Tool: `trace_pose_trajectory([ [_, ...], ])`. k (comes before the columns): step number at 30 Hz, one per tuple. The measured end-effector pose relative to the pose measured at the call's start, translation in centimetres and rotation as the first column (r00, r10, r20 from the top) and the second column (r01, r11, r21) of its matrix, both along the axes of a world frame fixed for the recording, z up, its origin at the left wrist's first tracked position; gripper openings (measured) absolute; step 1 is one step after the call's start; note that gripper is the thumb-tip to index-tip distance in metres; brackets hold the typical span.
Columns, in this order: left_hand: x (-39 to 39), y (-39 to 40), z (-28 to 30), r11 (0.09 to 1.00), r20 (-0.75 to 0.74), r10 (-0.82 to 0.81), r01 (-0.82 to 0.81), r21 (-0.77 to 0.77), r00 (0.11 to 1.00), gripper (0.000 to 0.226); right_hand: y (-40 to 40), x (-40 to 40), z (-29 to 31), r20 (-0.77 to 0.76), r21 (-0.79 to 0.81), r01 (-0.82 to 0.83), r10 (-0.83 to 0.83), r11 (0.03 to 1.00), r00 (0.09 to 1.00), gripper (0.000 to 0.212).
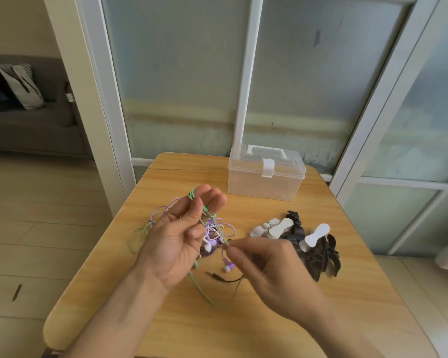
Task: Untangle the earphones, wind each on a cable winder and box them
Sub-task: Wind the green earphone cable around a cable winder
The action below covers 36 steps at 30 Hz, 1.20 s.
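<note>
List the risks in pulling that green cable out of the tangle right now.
1. The right hand pinches the green cable while the left hand holds the tangled earphones; a hard tug could tighten the knot with the purple cable.
2. The purple earbud dangles and may snag.
3. The right forearm is close to the pile of cable winders and could knock them about.

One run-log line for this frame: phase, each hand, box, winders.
phase: untangling | left hand: holds green-purple earphone tangle | right hand: pinches green cable | clear plastic box: closed | black and white winders: untouched pile
</note>
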<state>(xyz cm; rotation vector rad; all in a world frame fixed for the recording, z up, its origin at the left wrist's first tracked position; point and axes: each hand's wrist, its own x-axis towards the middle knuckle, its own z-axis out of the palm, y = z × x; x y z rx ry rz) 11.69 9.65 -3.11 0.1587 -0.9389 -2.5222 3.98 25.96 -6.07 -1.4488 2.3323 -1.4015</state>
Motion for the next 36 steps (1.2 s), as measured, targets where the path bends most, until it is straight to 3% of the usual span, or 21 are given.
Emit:
trace_pose_trajectory([
  [2, -0.2, 0.0, -0.4, 0.995, 0.018, 0.069, -0.068, -0.079, 0.997, 0.028, -0.6, 0.9, -0.5, -0.091, 0.042, -0.038, 0.042, 0.998, 0.995, 0.020],
  [4, -0.4, 0.2, -1.0, 0.929, 0.067, 0.164, -0.131, -0.347, 0.984, 0.025, -1.1, 1.6, -0.9, -0.180, 0.081, -0.074, 0.088, 0.994, 0.980, 0.024],
  [6, -0.4, 0.4, -1.6, 0.760, 0.071, 0.251, -0.151, -0.632, 0.965, 0.020, -1.2, 1.9, -0.9, -0.223, 0.125, -0.106, 0.132, 0.986, 0.966, 0.028],
  [8, -0.4, 0.5, -2.4, 0.603, 0.077, 0.223, -0.076, -0.794, 0.972, 0.018, -0.9, 1.7, -0.4, -0.251, 0.121, -0.123, 0.150, 0.985, 0.956, 0.026],
  [10, -0.2, 0.7, -2.9, 0.523, 0.141, 0.118, 0.059, -0.850, 0.983, 0.016, -0.4, 1.2, 0.2, -0.317, 0.059, -0.094, 0.108, 0.994, 0.942, 0.019],
  [14, 0.2, 0.9, -2.3, 0.580, 0.256, -0.050, 0.237, -0.780, 0.965, 0.027, 0.5, -0.2, 1.1, -0.439, -0.135, -0.021, -0.040, 0.991, 0.898, 0.006],
  [18, 0.6, 1.0, -1.2, 0.499, 0.372, -0.164, 0.402, -0.768, 0.914, 0.030, 1.3, -1.5, 1.2, -0.435, -0.279, 0.009, -0.135, 0.960, 0.890, 0.016],
  [21, 0.6, 0.9, -0.9, 0.560, 0.421, -0.217, 0.465, -0.685, 0.881, 0.025, 1.5, -2.1, 1.3, -0.327, -0.292, 0.038, -0.137, 0.956, 0.935, 0.027],
  [24, 0.6, 0.5, -0.8, 0.656, 0.435, -0.274, 0.497, -0.568, 0.858, 0.022, 1.4, -2.2, 1.4, -0.244, -0.266, 0.042, -0.109, 0.963, 0.964, 0.021],
  [28, 0.8, 0.3, -0.3, 0.837, 0.326, -0.411, 0.494, -0.235, 0.851, 0.024, 1.0, -2.1, 0.5, -0.046, -0.169, 0.109, -0.118, 0.980, 0.992, 0.015],
  [31, 0.5, 0.5, -0.1, 0.936, 0.172, -0.316, 0.336, -0.102, 0.933, 0.021, 0.2, -1.1, 0.0, -0.033, -0.066, 0.084, -0.087, 0.994, 0.996, 0.018],
  [36, -0.1, 0.5, -0.2, 0.993, 0.062, -0.017, 0.024, -0.111, 0.998, 0.022, -0.6, 0.5, -0.2, 0.059, 0.042, 0.042, -0.045, 0.998, 0.997, 0.019],
])
